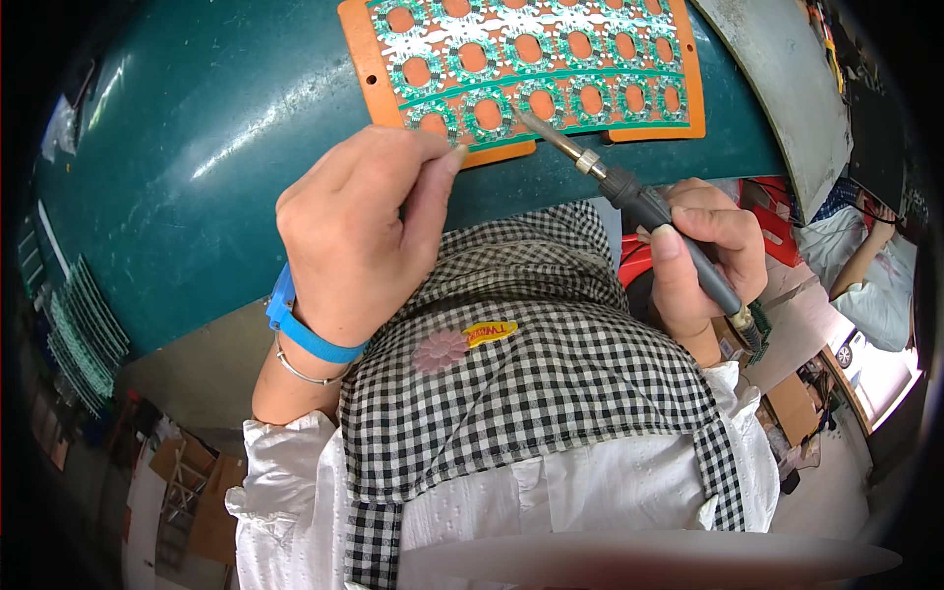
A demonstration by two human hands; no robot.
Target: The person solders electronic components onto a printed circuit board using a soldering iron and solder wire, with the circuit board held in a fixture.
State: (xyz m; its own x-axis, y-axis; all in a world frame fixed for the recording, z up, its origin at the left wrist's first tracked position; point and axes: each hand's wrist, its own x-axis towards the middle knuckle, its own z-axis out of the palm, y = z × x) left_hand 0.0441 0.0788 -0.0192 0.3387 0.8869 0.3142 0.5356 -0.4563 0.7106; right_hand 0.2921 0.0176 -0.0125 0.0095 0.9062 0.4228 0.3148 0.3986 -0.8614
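Note:
In my right hand (710, 251) is a soldering iron (644, 205) with a dark grip, its metal tip pointing up and left. That tip is over the lower row of a green circuit board panel (551, 84), though I cannot tell whether it touches. The panel has rows of ring-shaped boards and lies on an orange fixture plate (366, 51). My left hand (364, 211), with a blue band on the wrist, is at the plate's lower left corner. Its thumb and index finger are pinched together; whatever is between them is too small to make out.
The fixture plate lies on a dark green tabletop (197, 177). A grey metal panel (777, 88) borders it at the right. Stacked green boards (87, 329) stand at the far left. Beyond the table's right side, another person's arm (860, 258) shows.

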